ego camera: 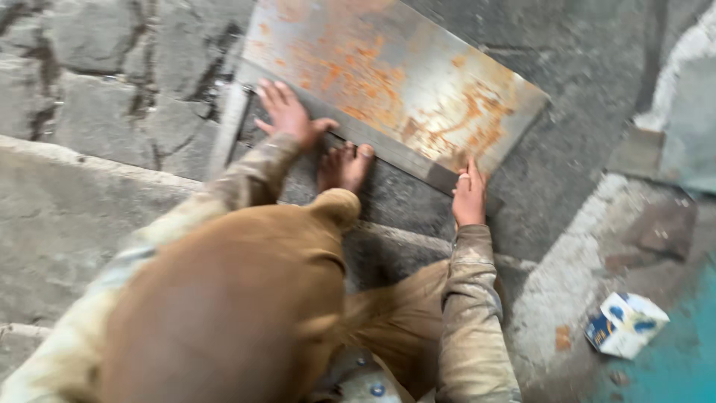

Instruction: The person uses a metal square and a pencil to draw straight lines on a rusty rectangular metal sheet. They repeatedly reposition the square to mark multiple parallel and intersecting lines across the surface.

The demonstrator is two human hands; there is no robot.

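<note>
Head view: rusty metal sheet [395, 82] lies flat on stone floor [89, 89] at twelve o'clock; left hand [287, 116] and right hand [470, 195] press released, splayed grips on its near edge. Likely heavy, stiff, sharp-edged; best held at opposite edges.

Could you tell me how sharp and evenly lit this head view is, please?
Head view: motion blur smears the whole frame, worst on the brown trousers close to the lens; the rusty sheet catches soft daylight with a pale sheen, no hard glare; the left hand and right hand are soft-edged; shadows are faint and diffuse.
</note>
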